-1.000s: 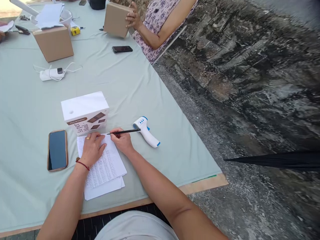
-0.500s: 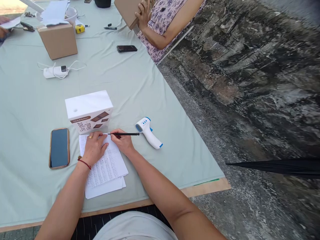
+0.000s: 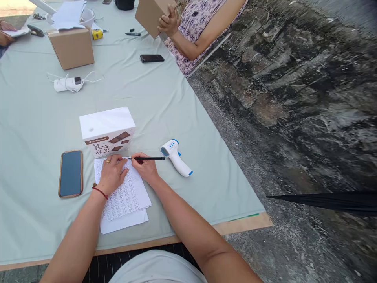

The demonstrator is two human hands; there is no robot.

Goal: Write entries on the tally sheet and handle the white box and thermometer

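Sheets of paper (image 3: 126,200) covered in rows of small writing lie in front of me, with more sheets beneath. My left hand (image 3: 113,173) rests open on the top sheet, fingers towards its far edge. In my right hand (image 3: 145,167) a black pen (image 3: 151,158) is gripped, its tip at the upper right of the page. Just beyond the paper stands a white box (image 3: 107,131) with brown printed pictures. A white and blue infrared thermometer (image 3: 176,157) lies to the right of my right hand. Left of the paper is a smartphone (image 3: 71,173) in a brown-edged case.
A cardboard box (image 3: 72,49) with papers on top stands further back, near a white corded device (image 3: 68,84). A second phone (image 3: 152,58), a marker (image 3: 133,34) and a yellow tape measure (image 3: 97,34) lie beyond. At the far right a co-worker's hand (image 3: 169,23) holds another box.
The whole view has shifted slightly. The co-worker's box and hand at the back have tilted a little. My hands and the pen keep nearly the same place on the paper.
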